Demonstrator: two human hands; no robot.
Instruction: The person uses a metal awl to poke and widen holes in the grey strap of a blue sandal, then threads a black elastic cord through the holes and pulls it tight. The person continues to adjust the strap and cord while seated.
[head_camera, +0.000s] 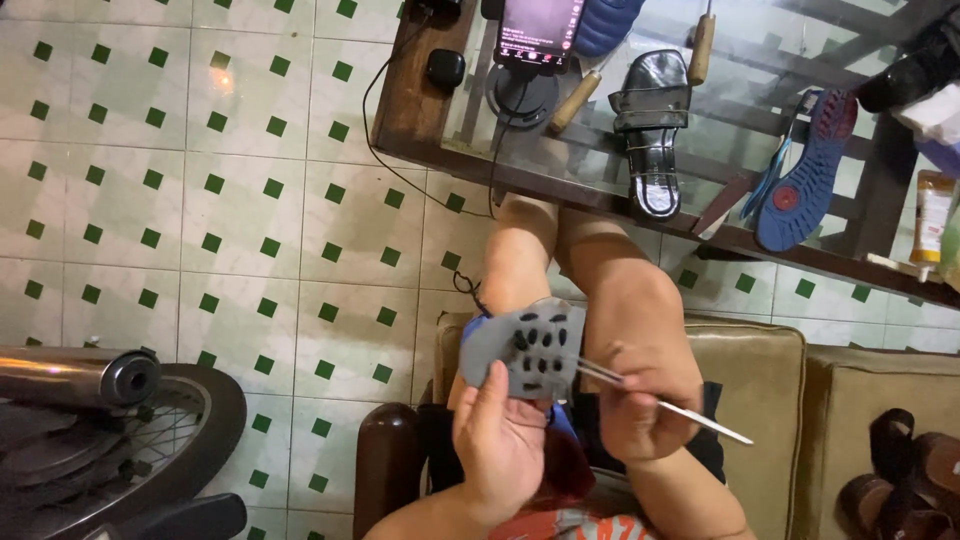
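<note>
Matt grey rubbery sole piece (525, 350), shiny metal tool (660, 403); upper right, glossy glass-topped wooden bench (420, 95) and patent black sandal (652, 125).

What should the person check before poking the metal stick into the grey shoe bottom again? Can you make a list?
1. Left hand grips the grey sole firmly: ok, fingers wrap its lower edge.
2. Right hand holds the thin metal tool: ok, it passes through the closed fist.
3. Tool tip meets the sole: ok, it touches the sole's right edge.
4. Left fingers away from the tip: ok, they sit on the sole's other side.
5. Sole steady over the lap: cannot tell, it is held up in the air.
6. How sharp the tip is: cannot tell, too small to see.
</note>
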